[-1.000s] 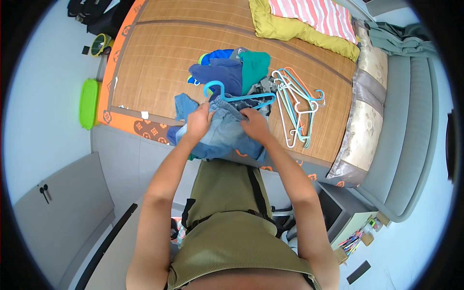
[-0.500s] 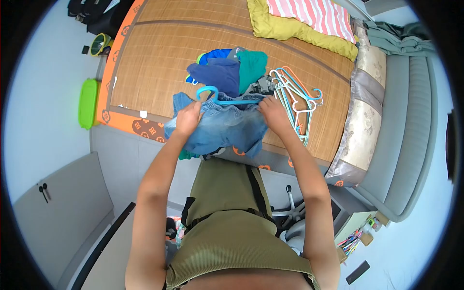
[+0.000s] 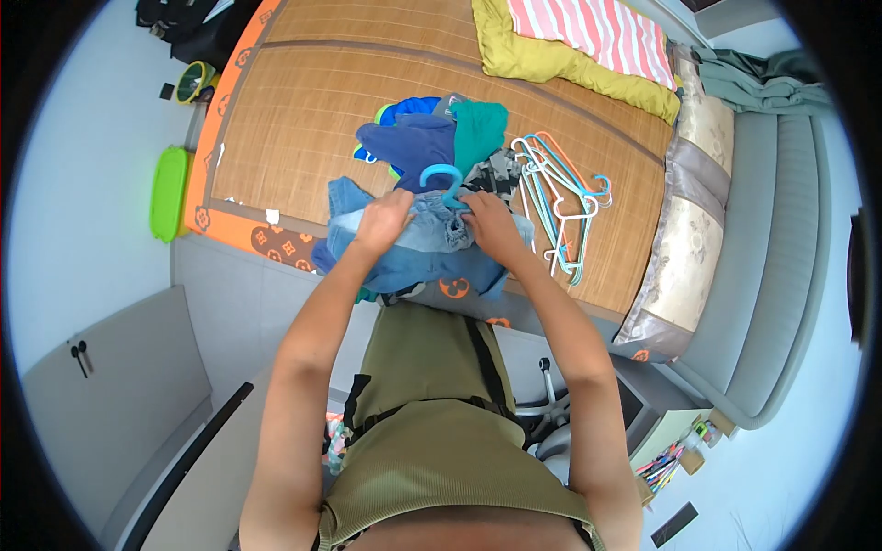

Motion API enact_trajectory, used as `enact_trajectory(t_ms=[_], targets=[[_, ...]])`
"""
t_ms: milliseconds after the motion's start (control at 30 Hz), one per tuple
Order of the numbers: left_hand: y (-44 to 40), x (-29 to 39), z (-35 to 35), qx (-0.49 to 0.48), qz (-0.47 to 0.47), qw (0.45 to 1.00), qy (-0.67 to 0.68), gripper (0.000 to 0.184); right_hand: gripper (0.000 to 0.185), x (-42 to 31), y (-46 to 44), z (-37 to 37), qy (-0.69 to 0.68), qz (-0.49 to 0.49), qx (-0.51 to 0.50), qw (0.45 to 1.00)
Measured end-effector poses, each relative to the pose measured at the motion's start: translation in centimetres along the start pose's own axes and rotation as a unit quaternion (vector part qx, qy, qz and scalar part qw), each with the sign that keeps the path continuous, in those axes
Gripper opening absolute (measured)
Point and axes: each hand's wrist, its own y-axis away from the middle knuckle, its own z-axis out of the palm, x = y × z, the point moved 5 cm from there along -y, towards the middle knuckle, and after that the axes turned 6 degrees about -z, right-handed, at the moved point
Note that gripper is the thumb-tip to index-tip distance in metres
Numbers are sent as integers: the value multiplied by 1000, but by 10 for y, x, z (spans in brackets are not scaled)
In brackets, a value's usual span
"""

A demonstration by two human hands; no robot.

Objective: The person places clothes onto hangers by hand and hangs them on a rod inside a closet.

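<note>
Denim garment, light blue, lies bunched at the near edge of the bed, right in front of the person, part of it hanging over the side. L hand is closed on its upper edge, fingers curled over the cloth; R hand grips the same edge nr the gathered waist, fingertips just beside the blue hanger. Can't tell if R fingers also hold the hanger. Its hook sticks up b/w the two hands, pointing away from the person; the rest is hidden by denim & fingers. Just beyond: clothes pile w/ navy piece, teal piece & grey patterned piece. To the R of that, nr the R hand, a loose stack of hangers, white, blue & orange, flat on the woven mat. Far side of bed: mustard quilt w/ pink-&-white striped cloth on top. Pillows line the R end, next to the padded grey headboard.
</note>
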Motion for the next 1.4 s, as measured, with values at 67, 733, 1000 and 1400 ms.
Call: enact_trajectory(t_ms=[67, 733, 1000, 1400], targets=[[10, -23, -3, 16, -42, 998, -48, 29, 26, 13, 10, -5, 0, 4, 65, 998], [137, -101, 40, 60, -459, 724, 512, 47, 23, 2, -75, 6, -145, 16, 133, 980], [159, -216, -61, 268, -514, 806, 116, 29, 24, -34, -207, 134, -172, 75, 96, 978], [121, -415, -131, 101, -597, 796, 29, 39, 30, -36, -380, 283, -128, 78, 110, 983]])
